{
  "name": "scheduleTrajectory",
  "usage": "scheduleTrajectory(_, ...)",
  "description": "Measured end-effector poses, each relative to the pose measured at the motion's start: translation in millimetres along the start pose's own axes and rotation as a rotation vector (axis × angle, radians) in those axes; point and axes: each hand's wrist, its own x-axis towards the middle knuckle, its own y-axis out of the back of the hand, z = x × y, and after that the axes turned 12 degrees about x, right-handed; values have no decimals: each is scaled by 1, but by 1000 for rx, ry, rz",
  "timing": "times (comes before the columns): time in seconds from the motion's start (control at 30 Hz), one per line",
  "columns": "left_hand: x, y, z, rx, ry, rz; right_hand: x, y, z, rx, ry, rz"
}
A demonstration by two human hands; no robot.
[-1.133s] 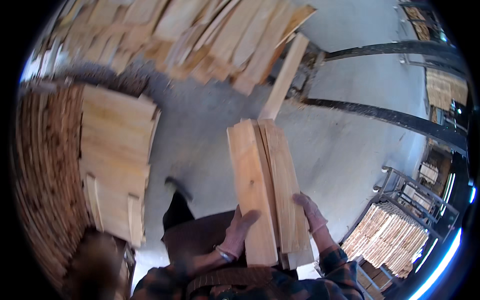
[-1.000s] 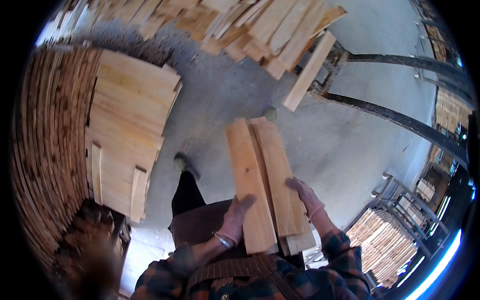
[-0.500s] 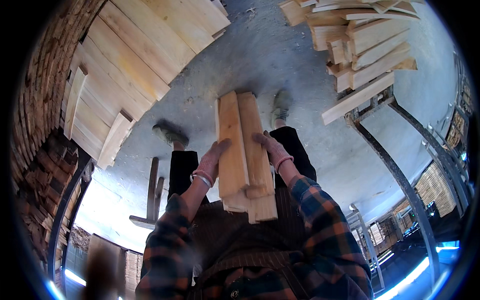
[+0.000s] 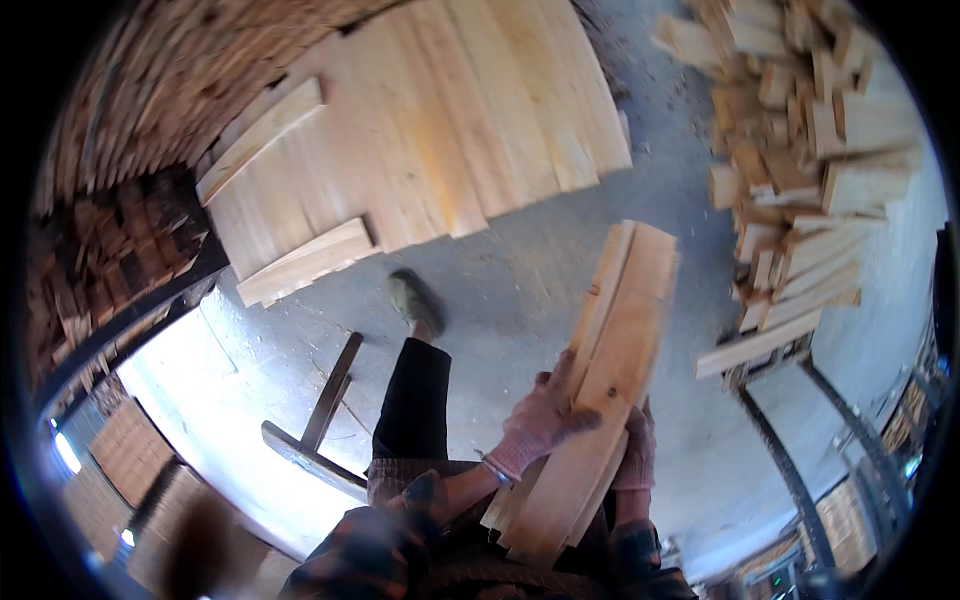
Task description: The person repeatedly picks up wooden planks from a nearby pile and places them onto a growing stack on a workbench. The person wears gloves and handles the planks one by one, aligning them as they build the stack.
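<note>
A small bundle of pale wooden boards is held in front of me, tilted with its far end leaning right. My left hand, in a pinkish knit glove, grips the bundle's left side, with the thumb lying across the top board. Against the right edge, partly behind the boards, is my right hand, also gloved; its fingers are mostly hidden under the bundle. The boards lie lengthwise together, their near ends uneven and close to my body.
A broad layer of planks lies ahead to the left, with loose boards on it. Many wood pieces are heaped at the right beside a metal frame. A dark T-shaped piece rests on the floor at the left.
My view has turned, bringing the plank layer nearer the middle. The bundle has swung rightward and tilted. My right hand has slid lower and further behind the boards.
</note>
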Motion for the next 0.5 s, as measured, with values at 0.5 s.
scheduleTrajectory(0.5, -6, 325, -294, -865, -573, 706, 57, -425, 189, -839, 403, -619)
